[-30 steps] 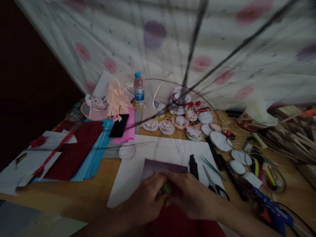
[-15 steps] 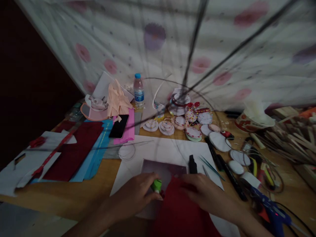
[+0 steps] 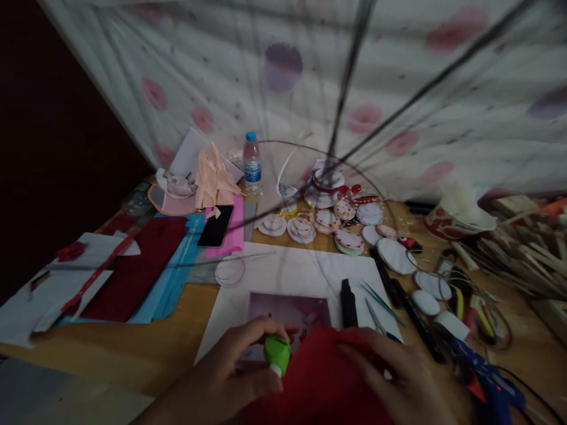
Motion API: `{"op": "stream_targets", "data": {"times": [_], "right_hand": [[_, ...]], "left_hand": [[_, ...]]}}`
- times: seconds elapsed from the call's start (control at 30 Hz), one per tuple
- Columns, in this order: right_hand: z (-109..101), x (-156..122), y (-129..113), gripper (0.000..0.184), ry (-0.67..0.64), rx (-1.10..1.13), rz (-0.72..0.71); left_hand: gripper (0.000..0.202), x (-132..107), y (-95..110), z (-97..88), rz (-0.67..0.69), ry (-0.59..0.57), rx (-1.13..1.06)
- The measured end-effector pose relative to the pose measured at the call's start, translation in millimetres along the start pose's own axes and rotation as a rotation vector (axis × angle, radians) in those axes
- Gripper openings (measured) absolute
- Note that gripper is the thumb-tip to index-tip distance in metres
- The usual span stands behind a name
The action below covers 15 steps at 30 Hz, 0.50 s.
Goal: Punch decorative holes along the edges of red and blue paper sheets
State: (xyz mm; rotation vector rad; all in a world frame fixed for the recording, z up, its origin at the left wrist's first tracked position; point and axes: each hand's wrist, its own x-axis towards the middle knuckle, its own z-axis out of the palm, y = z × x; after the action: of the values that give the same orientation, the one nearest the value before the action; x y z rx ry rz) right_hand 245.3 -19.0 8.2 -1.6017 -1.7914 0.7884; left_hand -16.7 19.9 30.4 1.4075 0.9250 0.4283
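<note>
My left hand (image 3: 221, 370) is closed around a small green tool (image 3: 277, 349) with a white end, perhaps a craft punch; its exact kind is unclear. The tool is at the left edge of a red sheet (image 3: 319, 383), which looks like paper or thin felt. My right hand (image 3: 401, 369) pinches the sheet's upper right part between thumb and fingers. Behind both hands a greyish-purple card (image 3: 283, 306) lies on white paper (image 3: 261, 265), with tiny red bits on it. The hands and the red sheet hide the card's near part.
Black markers (image 3: 419, 321), tweezers (image 3: 381, 300) and a blue glue gun (image 3: 491, 378) lie on the right. Small round decorated hats (image 3: 348, 239) stand at the back, near a water bottle (image 3: 252, 162). Dark red sheets (image 3: 137, 271) and a phone (image 3: 216, 226) are on the left.
Both hands have come nearer to me with the green tool and the red sheet. The green tool has turned and shows more. More of the card and its red bits is visible.
</note>
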Motion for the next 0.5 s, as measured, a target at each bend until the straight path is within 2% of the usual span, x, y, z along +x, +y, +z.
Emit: {"op": "stream_targets", "data": {"times": [0.1,0.23,0.37,0.5], "right_hand": [[9.8,-4.0,4.3,0.018,-0.012,-0.012,-0.036],[10.1,-1.7,3.8,0.020,-0.068,0.017,-0.093],[9.9,-2.2,-5.2,0.021,-0.110,0.051,-0.097],[13.5,-6.6,-12.6,0.022,-0.144,0.105,-0.021]], "left_hand": [[0.039,-4.1,5.7,-5.2,0.029,-0.097,0.078],[0.040,-9.2,14.9,-13.5,0.038,-0.172,0.204],[0.037,-1.3,19.6,-4.5,-0.012,-0.066,0.255],[0.035,12.6,10.9,8.5,-0.035,0.025,0.100]]}}
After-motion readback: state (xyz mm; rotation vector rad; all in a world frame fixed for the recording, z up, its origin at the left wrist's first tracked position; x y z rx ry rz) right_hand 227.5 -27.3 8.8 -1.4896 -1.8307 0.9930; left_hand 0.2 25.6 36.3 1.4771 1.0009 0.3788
